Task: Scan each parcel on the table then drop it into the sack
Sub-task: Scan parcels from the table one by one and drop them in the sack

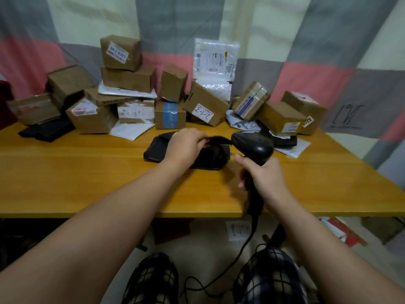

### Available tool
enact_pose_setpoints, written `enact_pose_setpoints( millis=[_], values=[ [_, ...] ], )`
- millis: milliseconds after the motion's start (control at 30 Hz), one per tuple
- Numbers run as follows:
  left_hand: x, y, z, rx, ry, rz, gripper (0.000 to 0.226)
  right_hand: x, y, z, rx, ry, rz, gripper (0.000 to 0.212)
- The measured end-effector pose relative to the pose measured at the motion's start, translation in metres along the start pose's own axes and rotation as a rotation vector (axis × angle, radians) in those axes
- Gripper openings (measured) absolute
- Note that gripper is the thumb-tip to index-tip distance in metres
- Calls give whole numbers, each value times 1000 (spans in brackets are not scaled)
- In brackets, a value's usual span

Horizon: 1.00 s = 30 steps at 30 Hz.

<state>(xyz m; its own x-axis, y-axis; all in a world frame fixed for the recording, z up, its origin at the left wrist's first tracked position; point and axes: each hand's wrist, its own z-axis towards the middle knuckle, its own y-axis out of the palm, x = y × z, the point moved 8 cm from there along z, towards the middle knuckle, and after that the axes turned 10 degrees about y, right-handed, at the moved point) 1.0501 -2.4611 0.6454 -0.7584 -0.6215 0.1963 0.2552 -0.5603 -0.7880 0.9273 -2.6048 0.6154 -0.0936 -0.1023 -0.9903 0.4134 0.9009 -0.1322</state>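
Head view: we see the black parcel (pixel 157 150) lying on the table (pixel 87 183), about mid-table. We give every place below relative to that parcel.

- Left hand (pixel 186 145): on the parcel's upper right part. The fingers are curled and pinch a raised fold of the black wrap. The rest of the parcel stays flat on the wood.
- Right hand (pixel 265 174): just right of the parcel, and nearer to us. It is closed round the handle of the scanner (pixel 254 145), thumb up along the grip.
- Scanner head: at the parcel's right edge, nose toward the pinched fold. We cannot tell whether head and fold touch.
- Cable (pixel 241 249): runs from the handle's bottom, nearer to us than the parcel. It passes the table edge and drops between knees in checked trousers.
- Pile (pixel 122 84): a row of stacked cardboard boxes and mailers behind the parcel, from far left to far right.
- Blue-tape box (pixel 169 115): directly behind the parcel, upright, apart from it.
- 2-1-3 box (pixel 206 106): behind and slightly right, tilted, its handwritten label facing us.
- White mailer (pixel 215 59): further behind and above the 2-1-3 box, standing against the cloth (pixel 328 40).
- Black bag (pixel 47 130): well to the left, flat on the table, partly under boxes.
- Cloth: grey, pink and cream patches, hanging behind everything.
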Motion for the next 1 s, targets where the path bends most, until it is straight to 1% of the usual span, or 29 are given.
enact_pose_setpoints(
  millis=[67,133,233,333,433,533,600,667,700,767,800,833,867,900,933,967,1000],
  values=[
    [-23,-28,10,186,-173,-267,24,-16,-2,4,9,-57,18,17],
    [-38,-53,22,281,-234,-401,20,-30,1,7,18,-105,4,15],
    [-43,-87,34,369,-236,-581,14,-39,12,11,21,-146,-28,10],
    [-37,-114,33,453,-199,-731,15,-42,20,13,49,-165,12,21],
    [-26,-130,29,476,-183,-823,17,-53,25,10,64,-200,40,24],
    [-16,-134,21,451,-188,-885,19,-60,31,10,65,-199,87,34],
    [-13,-126,10,422,-222,-923,18,-58,41,12,17,-159,154,36],
    [-15,-112,-7,391,-289,-901,18,-51,54,15,-40,-102,214,34],
    [-18,-105,-15,376,-325,-875,18,-47,60,16,-41,-78,218,32],
    [-25,-94,-32,293,-383,-813,11,-39,64,19,21,-63,165,24],
    [-25,-89,-39,209,-393,-783,12,-36,65,21,58,-66,125,21],
    [-25,-83,-47,103,-386,-751,27,-34,66,23,83,-70,98,18],
    [-22,-77,-53,6,-357,-721,48,-33,67,24,97,-72,76,18],
    [-21,-73,-58,-63,-320,-675,67,-32,69,25,98,-72,61,21],
    [-19,-71,-62,-89,-289,-634,80,-32,71,26,90,-70,47,27],
    [-21,-70,-64,-72,-272,-587,85,-32,74,26,81,-77,38,32],
    [-25,-72,-65,-24,-274,-555,83,-34,76,25,72,-90,22,37]
  ],
)
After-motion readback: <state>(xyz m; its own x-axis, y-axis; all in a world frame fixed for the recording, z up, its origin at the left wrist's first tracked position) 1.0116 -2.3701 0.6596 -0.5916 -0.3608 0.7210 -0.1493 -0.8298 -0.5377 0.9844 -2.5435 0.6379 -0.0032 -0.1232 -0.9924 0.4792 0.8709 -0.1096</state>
